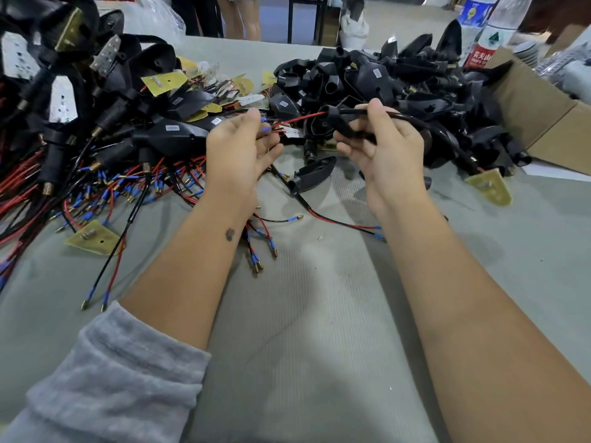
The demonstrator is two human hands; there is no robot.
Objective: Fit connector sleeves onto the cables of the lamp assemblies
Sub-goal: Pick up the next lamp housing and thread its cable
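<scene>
Hands: both are raised over the middle of the desk (303,330), working on one lamp assembly between them.
Left hand (238,148): fingers curled, pinching the blue-tipped ends of the red cable (303,118) near its free end.
Right hand (383,145): thumb and fingers closed round a black sleeve (343,121) and the black lead running out of it toward the right edge.
Step in hand: the red cable runs straight from the left fingers into the mouth of the black sleeve, so this looks like the threading of one piece; whether the cable has come out the other side is hidden by the right hand.
Done, as a judgement: the heap toward the far left corner (80,123) holds housings with leads trailing out and blue-and-brass terminals fanned toward the near edge; these look like handled pieces, though I cannot tell whether each carries its sleeve.
Left to do, as a judgement: a large pile of loose black parts (399,81) lies toward the far right, beside an open cardboard box (537,123), which suggests many assemblies remain.
Also on the desk: a single housing with its cable (315,174) lies just beyond the hands, and yellow circuit boards (491,187) lie scattered about.
Overall: somewhere mid-batch, with one fitting under way.
</scene>
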